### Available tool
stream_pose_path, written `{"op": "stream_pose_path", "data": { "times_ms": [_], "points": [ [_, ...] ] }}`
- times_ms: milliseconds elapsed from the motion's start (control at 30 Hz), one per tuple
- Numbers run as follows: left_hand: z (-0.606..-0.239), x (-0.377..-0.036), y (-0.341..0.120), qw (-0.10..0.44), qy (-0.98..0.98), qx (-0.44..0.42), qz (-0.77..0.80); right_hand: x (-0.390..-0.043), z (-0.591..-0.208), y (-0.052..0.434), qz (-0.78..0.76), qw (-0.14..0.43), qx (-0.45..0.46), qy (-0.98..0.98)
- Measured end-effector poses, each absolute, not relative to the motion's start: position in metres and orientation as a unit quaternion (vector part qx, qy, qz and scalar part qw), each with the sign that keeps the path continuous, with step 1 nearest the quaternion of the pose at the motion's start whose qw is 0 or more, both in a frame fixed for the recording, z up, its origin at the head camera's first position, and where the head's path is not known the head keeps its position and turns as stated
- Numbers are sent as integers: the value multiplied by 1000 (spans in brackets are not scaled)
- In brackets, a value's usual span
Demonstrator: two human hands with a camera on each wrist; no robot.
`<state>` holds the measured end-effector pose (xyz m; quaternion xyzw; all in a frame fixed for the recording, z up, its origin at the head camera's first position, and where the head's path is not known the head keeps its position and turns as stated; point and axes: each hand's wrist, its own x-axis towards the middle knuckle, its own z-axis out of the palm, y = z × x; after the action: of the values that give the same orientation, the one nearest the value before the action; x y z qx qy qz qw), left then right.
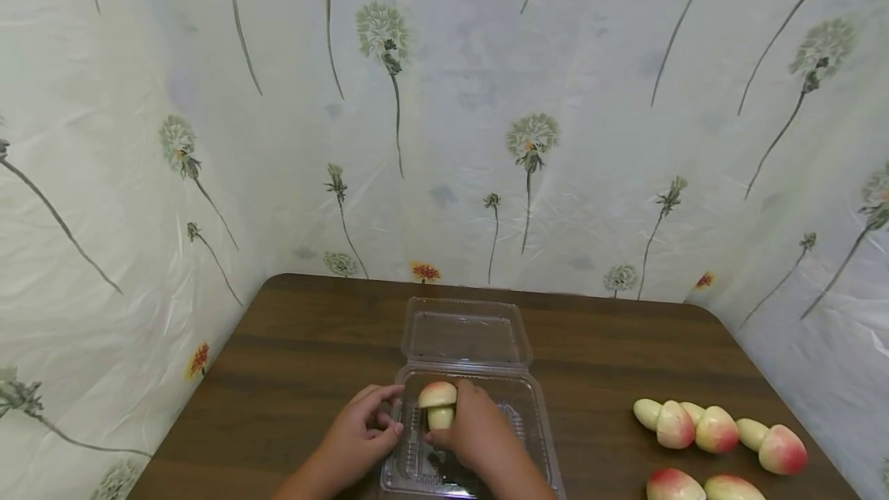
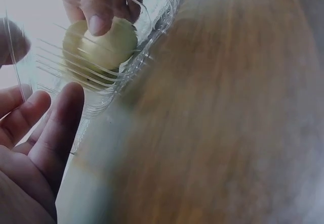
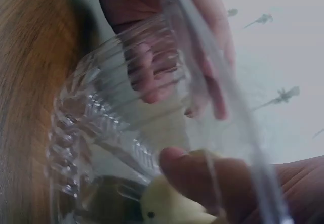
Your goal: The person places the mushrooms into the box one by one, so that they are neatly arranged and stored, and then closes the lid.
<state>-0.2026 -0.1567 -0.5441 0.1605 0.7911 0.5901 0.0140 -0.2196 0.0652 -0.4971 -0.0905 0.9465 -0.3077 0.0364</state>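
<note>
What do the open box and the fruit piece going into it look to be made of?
The clamshell box looks like thin clear plastic, glossy: the table grain shows through it and its walls are ribbed. The fruit piece in the right hand looks smooth and waxy, cream with a pink blush; whether it is real or a plastic replica cannot be told.

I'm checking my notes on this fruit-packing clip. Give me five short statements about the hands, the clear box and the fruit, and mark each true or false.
1. The right hand holds a fruit piece over the clear plastic box. True.
2. The box's lid is closed. False: it lies open, folded back toward the wall.
3. The left hand is at the box's left edge. True.
4. The spare fruit pieces lie on the table to the left of the box. False: they lie to its right.
5. The left hand holds a second fruit piece. False: no fruit shows in it; its fingers are at the box's wall.
</note>
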Motion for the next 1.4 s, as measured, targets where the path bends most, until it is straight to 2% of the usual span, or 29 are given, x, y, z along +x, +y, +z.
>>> {"op": "stream_pose_path", "data": {
  "times_ms": [433, 867, 1233, 1400],
  "points": [
    [-545, -202, -156, 7, 792, 164, 588, -210, -495, 73, -282, 67, -72, 954],
    [-544, -202, -157, 8, 791, 161, 590, -207, -493, 61, -236, 14, -90, 967],
    [-542, -201, -156, 6, 790, 160, 592, -210, -497, 62, -226, 18, -102, 969],
    [-542, -201, -157, 5, 793, 160, 588, -209, -498, 62, -218, 3, -112, 970]
  ]
}}
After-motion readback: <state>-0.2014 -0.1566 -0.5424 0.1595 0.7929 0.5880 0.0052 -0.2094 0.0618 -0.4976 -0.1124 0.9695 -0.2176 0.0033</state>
